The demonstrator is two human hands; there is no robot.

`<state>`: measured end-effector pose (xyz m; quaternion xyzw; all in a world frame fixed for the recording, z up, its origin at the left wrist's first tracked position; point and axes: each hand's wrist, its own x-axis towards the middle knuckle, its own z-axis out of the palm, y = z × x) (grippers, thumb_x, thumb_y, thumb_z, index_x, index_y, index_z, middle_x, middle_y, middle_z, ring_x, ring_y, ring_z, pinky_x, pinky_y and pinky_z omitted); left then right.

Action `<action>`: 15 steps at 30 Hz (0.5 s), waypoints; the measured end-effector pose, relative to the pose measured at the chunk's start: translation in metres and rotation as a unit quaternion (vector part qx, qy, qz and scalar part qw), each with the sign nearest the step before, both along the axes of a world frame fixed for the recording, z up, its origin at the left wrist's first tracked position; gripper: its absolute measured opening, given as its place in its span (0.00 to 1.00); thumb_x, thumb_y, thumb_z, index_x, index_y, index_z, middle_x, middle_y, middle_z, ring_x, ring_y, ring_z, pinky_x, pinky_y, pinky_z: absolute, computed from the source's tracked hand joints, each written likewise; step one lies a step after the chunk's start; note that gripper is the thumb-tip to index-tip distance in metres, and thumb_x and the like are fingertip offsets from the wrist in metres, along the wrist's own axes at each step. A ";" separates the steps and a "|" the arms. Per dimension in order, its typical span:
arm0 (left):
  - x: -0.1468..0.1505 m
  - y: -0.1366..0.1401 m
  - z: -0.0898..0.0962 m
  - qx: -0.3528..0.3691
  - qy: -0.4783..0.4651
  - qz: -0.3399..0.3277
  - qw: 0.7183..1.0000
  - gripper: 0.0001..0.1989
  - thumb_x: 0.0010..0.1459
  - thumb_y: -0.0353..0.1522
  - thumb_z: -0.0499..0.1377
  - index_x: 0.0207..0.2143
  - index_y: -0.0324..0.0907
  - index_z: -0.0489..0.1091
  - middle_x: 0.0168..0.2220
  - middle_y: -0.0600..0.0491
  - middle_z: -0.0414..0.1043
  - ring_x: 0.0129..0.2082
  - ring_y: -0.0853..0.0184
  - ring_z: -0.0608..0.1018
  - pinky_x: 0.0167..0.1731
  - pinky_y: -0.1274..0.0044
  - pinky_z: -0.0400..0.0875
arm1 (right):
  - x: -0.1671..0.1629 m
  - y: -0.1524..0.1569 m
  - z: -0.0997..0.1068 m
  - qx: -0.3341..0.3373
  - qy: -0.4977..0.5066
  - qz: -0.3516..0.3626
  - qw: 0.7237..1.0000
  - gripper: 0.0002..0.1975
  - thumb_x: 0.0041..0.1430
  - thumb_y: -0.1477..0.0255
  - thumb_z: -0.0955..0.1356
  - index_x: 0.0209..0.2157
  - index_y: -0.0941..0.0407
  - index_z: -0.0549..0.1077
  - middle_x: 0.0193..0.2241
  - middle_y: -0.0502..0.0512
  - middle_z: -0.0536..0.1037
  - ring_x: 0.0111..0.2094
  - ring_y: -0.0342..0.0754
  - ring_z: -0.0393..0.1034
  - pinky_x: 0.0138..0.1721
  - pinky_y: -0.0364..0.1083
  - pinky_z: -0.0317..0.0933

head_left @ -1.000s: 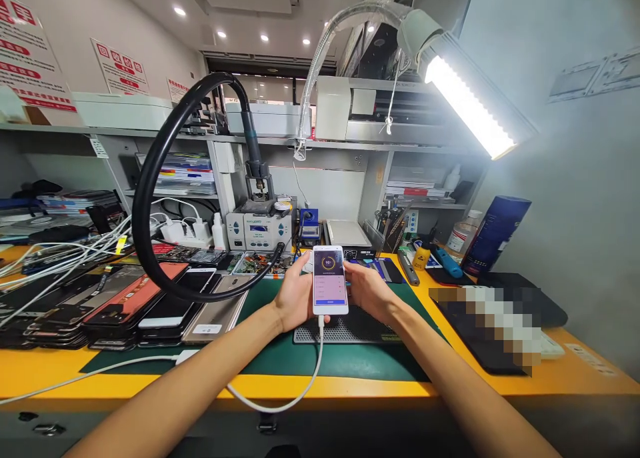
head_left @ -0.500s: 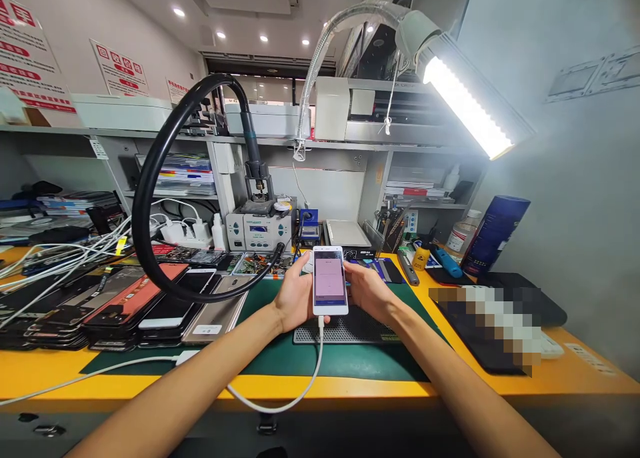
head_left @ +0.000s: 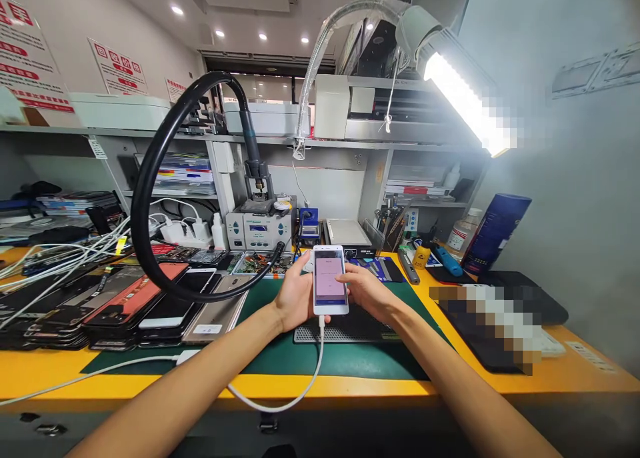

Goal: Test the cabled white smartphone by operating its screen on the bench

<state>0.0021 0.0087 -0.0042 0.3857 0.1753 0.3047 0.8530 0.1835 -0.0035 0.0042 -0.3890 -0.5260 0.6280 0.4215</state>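
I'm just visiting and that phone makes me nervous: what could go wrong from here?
The white cable plugged into the white smartphone sags past the yellow bench edge; a snag might tug it loose. The right thumb lies over the screen and might tap something unintended. If the left fingers slip, the phone could drop.

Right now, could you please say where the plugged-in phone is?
In the head view, the plugged-in phone is just below centre, held in the left hand above the green mat, the right thumb over its screen.
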 end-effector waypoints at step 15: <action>0.001 -0.002 0.003 0.007 0.010 0.003 1.000 0.42 0.65 0.58 0.40 0.61 0.35 0.67 0.45 0.34 0.76 0.36 0.50 0.80 0.24 0.68 0.73 | 0.001 0.001 -0.003 0.014 -0.014 -0.001 1.000 0.16 0.50 0.69 0.72 0.43 0.54 0.75 0.30 0.51 0.77 0.28 0.45 0.66 0.35 0.47 0.64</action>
